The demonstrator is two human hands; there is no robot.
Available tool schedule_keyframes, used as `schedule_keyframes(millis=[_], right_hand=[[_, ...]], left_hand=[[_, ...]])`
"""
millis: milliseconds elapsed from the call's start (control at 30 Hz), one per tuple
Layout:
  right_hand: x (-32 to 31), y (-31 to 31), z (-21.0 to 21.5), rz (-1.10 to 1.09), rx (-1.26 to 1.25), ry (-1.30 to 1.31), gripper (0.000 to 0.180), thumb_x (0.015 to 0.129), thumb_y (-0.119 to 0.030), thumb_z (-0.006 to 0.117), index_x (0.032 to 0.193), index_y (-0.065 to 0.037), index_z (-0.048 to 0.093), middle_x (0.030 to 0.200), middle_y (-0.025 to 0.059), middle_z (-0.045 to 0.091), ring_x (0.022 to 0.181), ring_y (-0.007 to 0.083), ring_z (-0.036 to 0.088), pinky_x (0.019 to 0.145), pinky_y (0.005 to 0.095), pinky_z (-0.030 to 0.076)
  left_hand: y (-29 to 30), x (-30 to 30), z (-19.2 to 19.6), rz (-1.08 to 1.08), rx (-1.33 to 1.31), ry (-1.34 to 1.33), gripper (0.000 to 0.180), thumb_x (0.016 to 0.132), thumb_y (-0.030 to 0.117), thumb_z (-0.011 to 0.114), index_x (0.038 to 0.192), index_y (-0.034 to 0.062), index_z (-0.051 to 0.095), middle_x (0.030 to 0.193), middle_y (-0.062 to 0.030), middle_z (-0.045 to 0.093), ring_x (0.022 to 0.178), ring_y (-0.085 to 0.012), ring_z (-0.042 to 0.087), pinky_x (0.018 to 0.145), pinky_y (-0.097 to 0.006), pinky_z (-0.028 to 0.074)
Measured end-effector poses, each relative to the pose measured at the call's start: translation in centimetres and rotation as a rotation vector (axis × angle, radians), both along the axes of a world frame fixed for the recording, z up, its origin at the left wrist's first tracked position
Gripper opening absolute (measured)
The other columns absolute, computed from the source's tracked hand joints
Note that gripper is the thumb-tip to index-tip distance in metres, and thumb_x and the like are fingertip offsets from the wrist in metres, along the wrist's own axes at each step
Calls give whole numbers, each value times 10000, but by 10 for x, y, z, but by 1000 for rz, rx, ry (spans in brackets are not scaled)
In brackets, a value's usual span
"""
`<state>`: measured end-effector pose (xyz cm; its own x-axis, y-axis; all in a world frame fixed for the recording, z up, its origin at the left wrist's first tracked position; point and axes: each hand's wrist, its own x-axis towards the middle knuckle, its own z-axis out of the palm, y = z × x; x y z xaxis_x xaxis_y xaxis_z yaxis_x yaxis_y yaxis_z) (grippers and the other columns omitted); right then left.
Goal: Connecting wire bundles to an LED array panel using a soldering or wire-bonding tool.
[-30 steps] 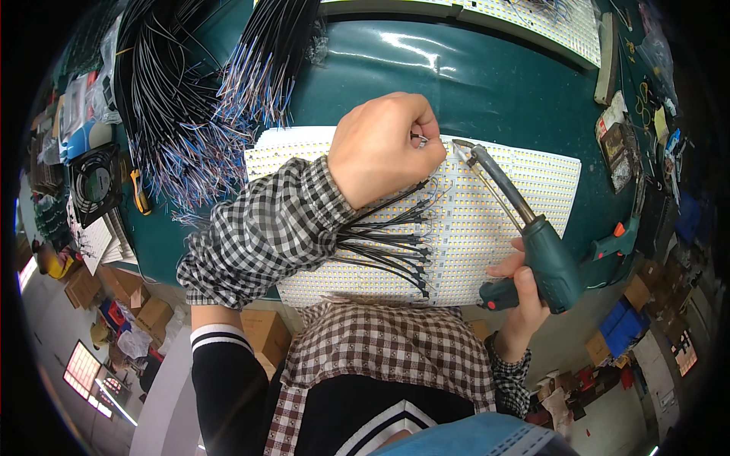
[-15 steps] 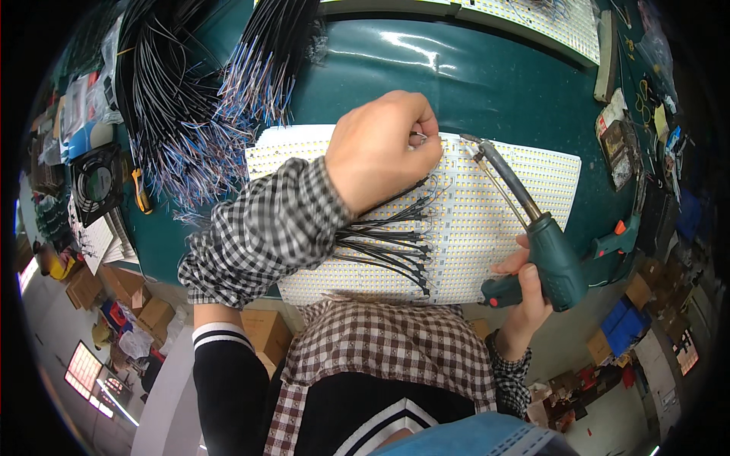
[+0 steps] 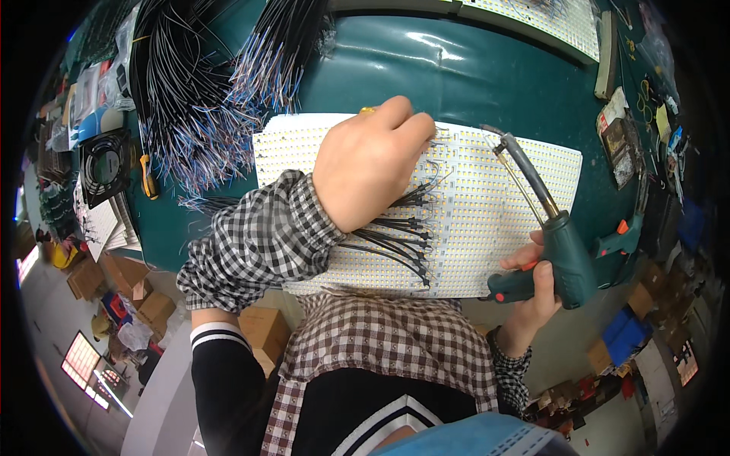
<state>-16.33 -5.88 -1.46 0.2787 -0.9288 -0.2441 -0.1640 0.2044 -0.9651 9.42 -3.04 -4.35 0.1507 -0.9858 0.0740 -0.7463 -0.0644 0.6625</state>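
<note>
My right hand (image 3: 541, 290) is wrapped round the dark green handle of a soldering gun (image 3: 572, 262). Its metal tip points up and left, above the white LED panels (image 3: 509, 197) and apart from my left fingers. Over the panels' left part, my left hand (image 3: 369, 163) is closed with its back toward me. The fingertips sit near the top of the column of solder points; what they pinch is hidden. Below that hand, several short black cables (image 3: 391, 242) are fanned out, their ends at the middle seam of the panels.
Two large bundles of black cables with stripped coloured ends (image 3: 201, 114) lie at the back left. A yellow-handled screwdriver (image 3: 148, 178) and a black fan (image 3: 104, 169) are further left. A second green tool (image 3: 620, 237) lies at the right edge; another LED panel (image 3: 532, 23) stands behind.
My left hand has shifted slightly left and turned, its fingers still closed. The soldering gun has moved right, its tip now further from the left fingers.
</note>
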Motion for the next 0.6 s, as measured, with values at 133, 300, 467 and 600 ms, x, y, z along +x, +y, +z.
schedule_keyframes(millis=[133, 300, 467, 600], right_hand=[[0, 0, 6, -81, 98, -48, 420, 804, -198, 589, 1091, 102, 522, 802, 145, 610, 656, 216, 604, 611, 315, 506], [1, 2, 7, -106, 95, -17, 437, 807, -205, 587, 1111, 101, 519, 826, 143, 619, 654, 211, 609, 612, 306, 509], [-4, 3, 7, -68, 105, 23, 456, 808, -213, 589, 1134, 97, 515, 886, 164, 640, 688, 219, 622, 620, 306, 516], [-6, 4, 4, 41, 56, 10, 412, 883, -198, 480, 1166, 101, 484, 951, 176, 606, 788, 250, 633, 606, 297, 535]], left_hand=[[-3, 1, -4, -42, -103, 62, 79, 775, 48, 631, 835, 32, 582, 776, -97, 538, 677, -267, 579, 578, -334, 468], [-9, -4, -10, 3, 37, 220, 102, 754, 55, 645, 832, 25, 587, 772, -89, 547, 665, -212, 585, 584, -302, 470], [-14, -2, -10, 77, 132, 255, 100, 729, 86, 647, 793, 27, 598, 753, -70, 561, 642, -167, 578, 587, -276, 470], [-16, -4, -9, 93, 161, 284, 85, 714, 101, 639, 756, 37, 602, 730, -63, 564, 638, -173, 578, 588, -282, 471]])
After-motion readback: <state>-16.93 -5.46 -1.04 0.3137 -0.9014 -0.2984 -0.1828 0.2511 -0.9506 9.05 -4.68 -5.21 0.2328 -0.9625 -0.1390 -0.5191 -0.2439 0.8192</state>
